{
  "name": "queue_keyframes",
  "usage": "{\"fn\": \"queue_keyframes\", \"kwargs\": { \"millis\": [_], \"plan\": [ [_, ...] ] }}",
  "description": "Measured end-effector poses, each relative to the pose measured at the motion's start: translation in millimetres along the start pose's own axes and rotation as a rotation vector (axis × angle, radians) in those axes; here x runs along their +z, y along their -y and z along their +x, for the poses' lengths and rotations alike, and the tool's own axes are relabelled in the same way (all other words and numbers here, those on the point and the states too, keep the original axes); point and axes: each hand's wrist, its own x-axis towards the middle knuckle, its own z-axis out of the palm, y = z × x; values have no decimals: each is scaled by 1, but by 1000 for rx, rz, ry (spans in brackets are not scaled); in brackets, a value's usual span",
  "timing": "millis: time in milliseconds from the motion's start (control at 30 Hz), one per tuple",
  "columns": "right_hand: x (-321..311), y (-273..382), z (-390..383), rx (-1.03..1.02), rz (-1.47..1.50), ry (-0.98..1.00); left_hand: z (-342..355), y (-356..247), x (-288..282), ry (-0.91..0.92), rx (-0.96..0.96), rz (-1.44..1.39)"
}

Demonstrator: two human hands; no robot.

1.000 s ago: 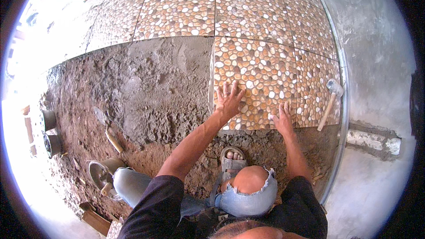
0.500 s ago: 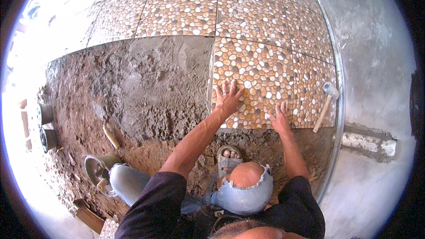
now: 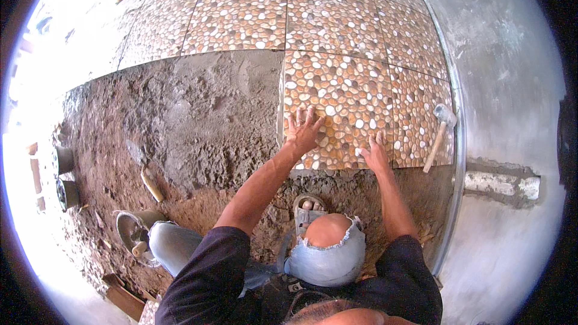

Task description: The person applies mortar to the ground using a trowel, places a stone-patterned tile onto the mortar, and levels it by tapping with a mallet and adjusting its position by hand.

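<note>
1. The left hand lies flat, fingers spread, on the near left part of a pebble-patterned tile; it grips nothing.
2. The right hand rests open, palm down, on the same tile's near right part, close to its front edge.
3. The tile sits at the near end of the tiled floor, its left and near edges against bare grey mortar.
4. A mallet lies on the next tile to the right, beside a grey wall.
5. A trowel lies on the mortar well left of the hands; a bucket stands by the person's knee.
6. Compared with half a second ago, both hands stay on the same spots of the tile, and the mallet and trowel lie as before.
</note>
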Motion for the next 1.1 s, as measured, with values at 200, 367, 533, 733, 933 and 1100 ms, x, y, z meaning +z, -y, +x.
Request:
{"fn": "queue_keyframes", "kwargs": {
  "millis": [200,367,533,733,933,1100],
  "plan": [
    [-8,11,2,47,-31,59,5,-3,9,2,8,-58],
    [-5,-1,1,16,11,1,10,-12,13,-17,67,21],
    [0,-2,1,28,38,8,13,-17,10,6,41,54],
    [10,-4,-1,8,8,-93,12,-15,14,-2,30,19],
    [11,-6,1,-5,-20,-98,12,-14,14,-33,44,-14],
    [7,2,3,27,-5,-76,12,-12,8,3,39,-28]
  ]
}}
